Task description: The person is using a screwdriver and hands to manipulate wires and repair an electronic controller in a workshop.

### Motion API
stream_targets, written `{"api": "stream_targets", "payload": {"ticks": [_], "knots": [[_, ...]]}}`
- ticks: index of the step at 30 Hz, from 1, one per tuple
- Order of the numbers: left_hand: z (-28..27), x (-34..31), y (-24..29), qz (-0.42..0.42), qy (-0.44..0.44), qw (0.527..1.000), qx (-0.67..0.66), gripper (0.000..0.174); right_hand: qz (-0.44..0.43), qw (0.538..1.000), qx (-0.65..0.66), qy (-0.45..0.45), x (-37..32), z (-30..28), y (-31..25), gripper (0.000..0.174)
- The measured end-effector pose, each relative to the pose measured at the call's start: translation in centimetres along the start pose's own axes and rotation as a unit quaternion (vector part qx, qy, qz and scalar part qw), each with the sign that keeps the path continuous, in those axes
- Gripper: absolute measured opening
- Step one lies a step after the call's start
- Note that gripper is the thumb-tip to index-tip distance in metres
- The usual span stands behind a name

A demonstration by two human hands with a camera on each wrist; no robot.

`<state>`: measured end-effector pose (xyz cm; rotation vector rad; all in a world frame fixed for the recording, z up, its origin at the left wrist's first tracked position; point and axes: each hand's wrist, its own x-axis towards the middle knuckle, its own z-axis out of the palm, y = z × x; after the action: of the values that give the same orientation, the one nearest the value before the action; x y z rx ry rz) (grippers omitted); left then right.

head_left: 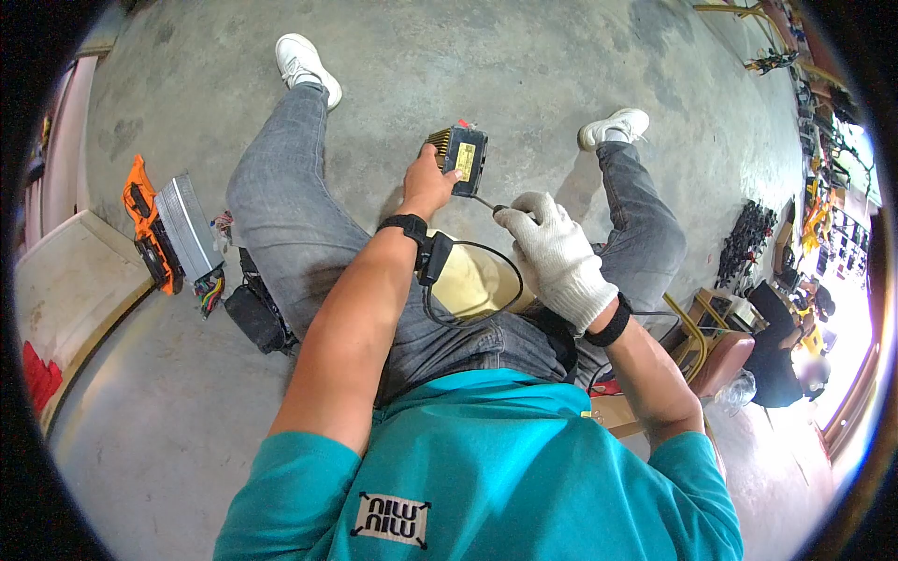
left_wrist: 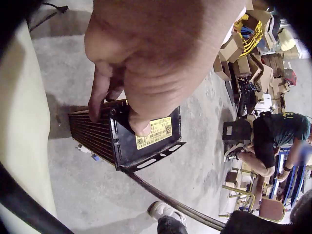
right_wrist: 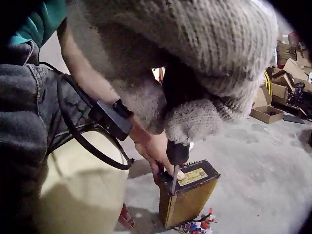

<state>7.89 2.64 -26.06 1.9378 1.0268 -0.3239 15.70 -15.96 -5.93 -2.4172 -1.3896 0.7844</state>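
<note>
A black finned metal box [head_left: 474, 150] with a yellow printed label [left_wrist: 155, 134] is held out above the floor between the person's knees. The bare left hand [head_left: 428, 185] grips it, thumb pressed on the label face and fingers around the finned side. In the gloved right hand [head_left: 558, 257] is a screwdriver [right_wrist: 177, 153] with a dark handle, gripped in curled fingers. Its metal shaft [right_wrist: 175, 176] points at the box, with the tip right at the edge of the label face. Small coloured connectors [right_wrist: 200, 226] hang at the box's far end.
A pale yellow rounded form [head_left: 458, 266] stands between the legs. To the left lie an orange part [head_left: 140, 201], a silver finned case [head_left: 190, 224] and a black box [head_left: 253, 316]. At right is a chair [head_left: 731, 360]; another person [left_wrist: 287, 134] sits farther off, near cardboard boxes [left_wrist: 231, 48].
</note>
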Motion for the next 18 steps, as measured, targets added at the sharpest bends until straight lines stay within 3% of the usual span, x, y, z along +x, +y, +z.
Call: {"api": "stream_targets", "payload": {"ticks": [4,6,7,9,11,13,17,18], "knots": [[0.1,0.2,-0.1,0.002,0.002,1.0,0.005,0.062,-0.03,0.999,-0.032,0.011,0.2,0.6,-0.3,0.038],[0.4,0.3,-0.5,0.012,0.002,1.0,-0.006,0.061,0.066,0.997,0.014,-0.028,0.1,0.3,-0.9,0.041],[0.5,0.3,-0.7,0.019,0.003,1.0,-0.016,0.061,0.066,0.997,0.012,-0.028,0.1,0.3,-1.1,0.041],[0.0,0.3,-0.1,0.004,-0.021,1.0,-0.019,0.064,0.151,0.988,0.016,0.014,0.0,0.4,-1.3,0.043],[-0.3,0.3,0.2,-0.012,-0.045,0.999,-0.023,0.067,0.14,0.989,0.032,0.032,-0.4,0.2,-1.0,0.045],[-0.3,0.1,0.4,-0.012,-0.035,0.999,-0.024,0.066,0.027,0.996,0.02,0.081,-0.7,0.0,-0.7,0.048],[0.0,0.2,0.2,-0.025,-0.035,0.998,-0.037,0.066,0.038,0.998,0.025,0.044,-0.8,0.7,-0.3,0.051],[-0.1,0.3,0.2,-0.023,-0.037,0.998,-0.034,0.066,0.095,0.995,0.021,0.031,-0.7,0.7,-0.5,0.053]]}}
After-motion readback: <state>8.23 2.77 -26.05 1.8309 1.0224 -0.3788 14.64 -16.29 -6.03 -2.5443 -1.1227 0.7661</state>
